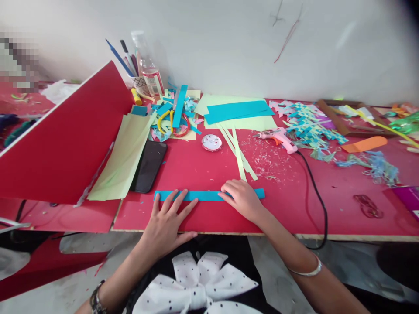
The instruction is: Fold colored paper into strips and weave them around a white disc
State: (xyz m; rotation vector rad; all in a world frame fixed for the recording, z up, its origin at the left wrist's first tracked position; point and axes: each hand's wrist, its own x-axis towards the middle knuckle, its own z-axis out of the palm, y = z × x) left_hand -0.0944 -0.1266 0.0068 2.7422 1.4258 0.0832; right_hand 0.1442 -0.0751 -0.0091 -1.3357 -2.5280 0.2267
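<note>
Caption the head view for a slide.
Left hand and right hand on a blue paper strip at a red table, pink glue gun beyond.

Pale wall (pixel 222 43) from where I'm standing, thin scribbles (pixel 288 39) right of centre; red tabletop (pixel 183 170) along it, white-edged red panel (pixel 75 139) tilted at left; grey floor (pixel 275 272), soft light

1. The smooth red tabletop (pixel 193 168) before me is brightly and fairly evenly lit; I cannot tell exactly where the light comes from.
2. A pale, blurred streak of glare crosses the plain whitish wall (pixel 229 48) at upper right.
3. I see only soft shadows about my bare left hand (pixel 168 220) and bare right hand (pixel 244 198).
4. The top right corner darkens into blur; coarse pixel blocks hide the upper left.
5. The tangled pale-blue threads (pixel 382 168) look soft.
</note>
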